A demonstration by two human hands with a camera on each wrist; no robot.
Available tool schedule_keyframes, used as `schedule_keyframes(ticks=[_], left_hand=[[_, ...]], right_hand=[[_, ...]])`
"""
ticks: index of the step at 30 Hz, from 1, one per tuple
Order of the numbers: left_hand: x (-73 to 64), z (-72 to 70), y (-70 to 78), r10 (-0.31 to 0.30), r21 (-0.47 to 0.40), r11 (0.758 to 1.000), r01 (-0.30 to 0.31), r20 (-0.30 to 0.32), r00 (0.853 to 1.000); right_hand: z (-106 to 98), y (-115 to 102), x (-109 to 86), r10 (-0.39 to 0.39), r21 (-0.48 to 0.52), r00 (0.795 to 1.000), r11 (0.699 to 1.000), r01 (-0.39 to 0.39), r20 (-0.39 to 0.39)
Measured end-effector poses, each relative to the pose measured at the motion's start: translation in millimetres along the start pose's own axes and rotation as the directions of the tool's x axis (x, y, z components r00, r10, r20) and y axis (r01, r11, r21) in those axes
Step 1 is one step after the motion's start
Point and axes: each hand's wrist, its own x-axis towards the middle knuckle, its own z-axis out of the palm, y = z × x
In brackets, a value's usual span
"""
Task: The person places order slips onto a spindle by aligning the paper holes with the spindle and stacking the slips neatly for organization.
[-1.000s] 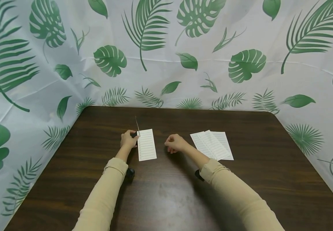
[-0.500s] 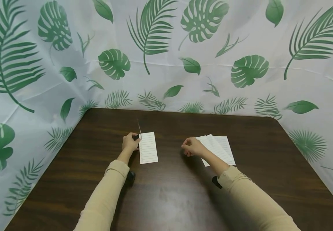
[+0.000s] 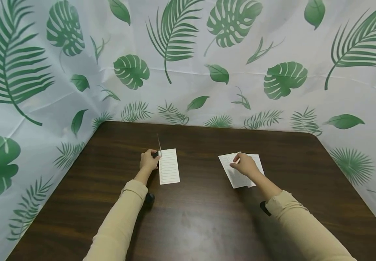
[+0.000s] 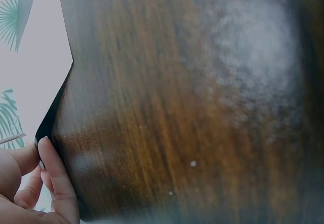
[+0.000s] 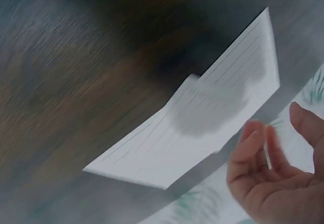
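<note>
Nearest to me are two cream sleeves (image 3: 119,217), cuffs turned back, with a black device (image 3: 149,200) showing beside each wrist. The forearms reach over a dark, wood-grained bench (image 3: 191,217) whose glossy top catches a patch of light between them.

The left hand (image 3: 149,159) rests low at the left edge of a single lined sheet (image 3: 169,167). Its grip is closed up, thumb and fingers pinching a small black piece (image 3: 155,154) right at that edge (what sort of object it is, I cannot make out from here). The lined sheet lies lengthwise away from the person. A thin rod (image 3: 159,143) stands up beside the sheet's upper left corner, tilted slightly.

Well apart from it, the right hand (image 3: 244,165) hovers over some overlapping lined sheets (image 3: 235,178), its shadow falling across them. That grip is loosely spread, the fingers softly bent, the thumb apart from them and nothing held between.

Past the papers runs the bench's far edge with its rounded corners, and behind it hangs a creased white cloth (image 3: 174,92) printed with green leaves (image 3: 131,71).
</note>
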Motion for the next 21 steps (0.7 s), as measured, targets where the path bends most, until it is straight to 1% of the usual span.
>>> schedule_keyframes(ticks=[3,6,9,11,17,21], left_hand=[[-0.1,-1.1,-0.1,-0.002,-0.002,1.000,0.002,0.002,1.000],[-0.6,-3.3,0.0,-0.006,0.001,1.000,0.006,0.005,1.000],[-1.2,-6.0,1.4,-0.004,0.007,1.000,0.004,0.006,1.000],[-1.7,-7.5,3.5,-0.001,0.010,1.000,0.001,0.007,1.000],[-1.9,-3.9,3.9,0.008,0.027,1.000,-0.008,0.013,1.000],[-3.1,-1.1,2.4,0.004,0.013,1.000,-0.004,0.014,1.000]], right_hand=[[-10.9,7.1,-3.2,0.067,-0.059,0.998,0.996,-0.066,0.019],[-17.9,15.2,-3.0,0.111,-0.119,0.993,0.987,-0.105,0.049],[-20.3,23.1,-0.5,0.163,-0.162,0.984,0.975,-0.150,0.072],[-20.2,27.4,1.1,0.209,-0.185,0.975,0.964,-0.191,0.081],[-18.4,34.1,-1.1,0.305,-0.223,0.944,0.936,-0.273,0.125],[-17.5,35.1,-1.7,0.338,-0.218,0.931,0.927,-0.304,0.136]])
